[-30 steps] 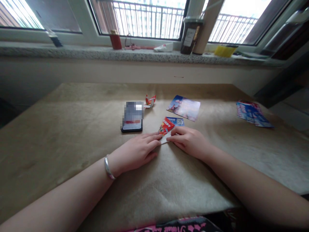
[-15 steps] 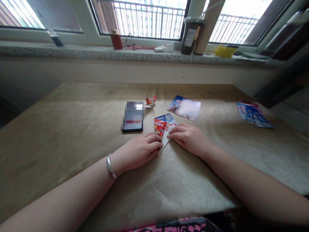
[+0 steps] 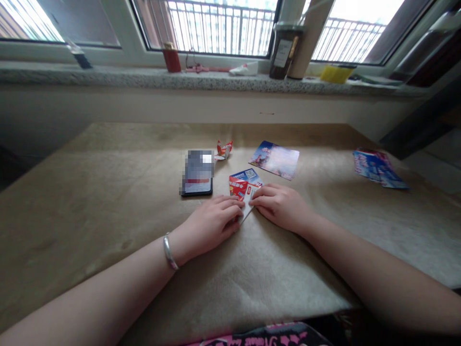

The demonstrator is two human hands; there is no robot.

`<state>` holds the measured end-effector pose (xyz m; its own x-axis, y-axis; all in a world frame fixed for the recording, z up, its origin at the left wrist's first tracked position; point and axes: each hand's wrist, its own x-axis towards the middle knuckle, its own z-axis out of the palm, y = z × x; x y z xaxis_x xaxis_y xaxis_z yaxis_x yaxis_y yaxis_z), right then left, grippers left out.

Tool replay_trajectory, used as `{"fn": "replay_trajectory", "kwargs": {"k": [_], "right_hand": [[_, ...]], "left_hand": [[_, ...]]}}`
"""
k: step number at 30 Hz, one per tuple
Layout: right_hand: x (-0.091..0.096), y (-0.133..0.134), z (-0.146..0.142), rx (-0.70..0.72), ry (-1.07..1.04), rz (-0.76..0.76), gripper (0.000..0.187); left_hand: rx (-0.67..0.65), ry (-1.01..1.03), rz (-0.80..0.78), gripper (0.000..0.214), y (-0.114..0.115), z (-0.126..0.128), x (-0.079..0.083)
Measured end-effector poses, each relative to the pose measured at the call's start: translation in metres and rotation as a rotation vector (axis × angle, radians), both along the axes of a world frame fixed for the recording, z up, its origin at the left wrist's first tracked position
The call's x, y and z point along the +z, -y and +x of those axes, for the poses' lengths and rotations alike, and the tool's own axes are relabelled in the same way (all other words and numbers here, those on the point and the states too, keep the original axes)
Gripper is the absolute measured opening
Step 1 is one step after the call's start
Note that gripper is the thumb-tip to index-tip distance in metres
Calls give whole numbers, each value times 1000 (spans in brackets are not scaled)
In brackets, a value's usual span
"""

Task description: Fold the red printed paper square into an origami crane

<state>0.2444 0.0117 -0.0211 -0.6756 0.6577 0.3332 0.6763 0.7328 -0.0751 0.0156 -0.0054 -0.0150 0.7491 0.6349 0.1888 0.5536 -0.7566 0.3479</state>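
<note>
Between my hands, flat on the table, lies a partly folded paper leaflet [image 3: 237,188] with red, white and blue faces and a QR code at its upper corner. My left hand [image 3: 212,222] presses its closed fingers onto the leaflet's lower left part and covers it. At the right edge, the bunched fingertips of my right hand [image 3: 283,206] hold the white folded flap down. Just beyond my left hand rests a phone [image 3: 199,188] with a blurred screen. A small folded red paper piece [image 3: 224,150] stands behind it.
An unfolded blue and pink flyer [image 3: 276,161] lies beyond my right hand. Farther right is a pile of similar flyers [image 3: 380,168] on the brown table [image 3: 108,192]. A windowsill behind holds a red container [image 3: 172,58], a dark jar [image 3: 284,53] and a yellow item [image 3: 336,73].
My left hand has shifted slightly along the leaflet, its fingers more curled, covering more of the lower tip. My right hand stays nearly in place. The view has moved a little.
</note>
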Motion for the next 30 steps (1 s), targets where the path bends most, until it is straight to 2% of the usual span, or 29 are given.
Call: {"fn": "replay_trajectory", "kwargs": {"k": [5,15,24,30], "right_hand": [[2,2,0,62,3,17,21],[8,11,-10,312,37,6,22],[9,12,-11,355,79,43,23],[13,14,-12,335,146,111,21]], "left_hand": [[12,-6,-3,16,0,1,1],[22,6,8,21,0,2,0],[36,14,-11,26,1,2,3],[54,18,-18,27,2,2,5]]}}
